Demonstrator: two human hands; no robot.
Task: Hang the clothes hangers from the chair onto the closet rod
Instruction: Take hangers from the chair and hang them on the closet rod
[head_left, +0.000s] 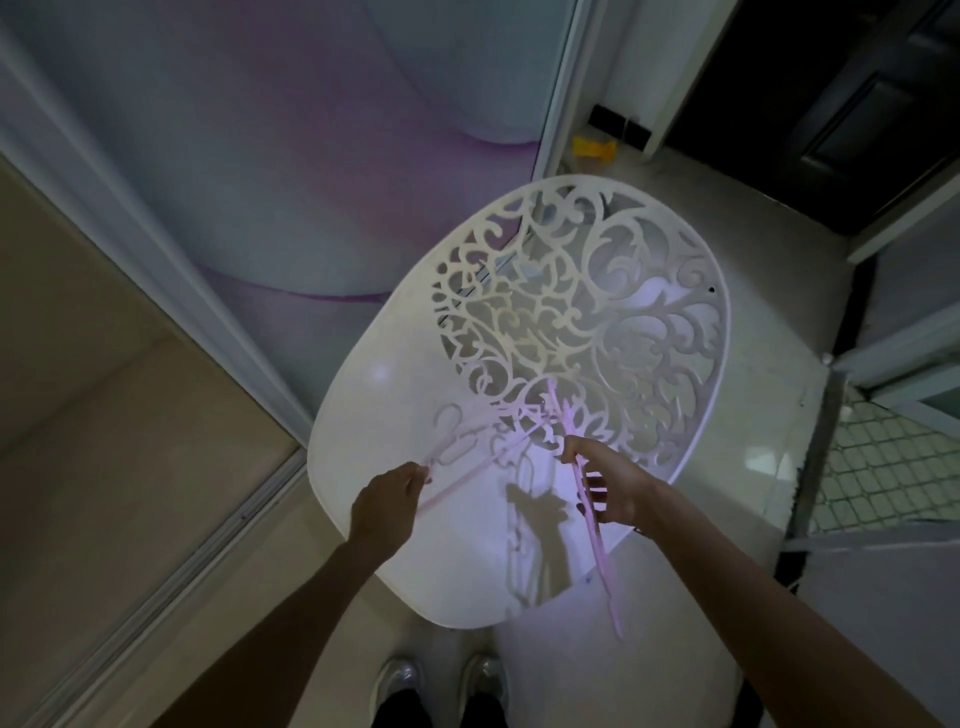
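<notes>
A white plastic chair (374, 415) with a cut-out scroll backrest stands below me. Thin pale pink clothes hangers lie on its seat, their hooks near the seat's middle. My left hand (387, 501) pinches the end of one pink hanger (457, 480) at the seat's left front. My right hand (605, 483) is closed around another pink hanger (597, 545), whose long arm slants down past the seat's front edge. No closet rod shows.
An open closet with a sliding-door track (218, 525) is at the left; a purple-patterned sliding door (260, 156) is behind the chair. A dark doorway (831, 104) is at the upper right, a yellow object (592, 148) on the floor. My shoes (441, 680) are below.
</notes>
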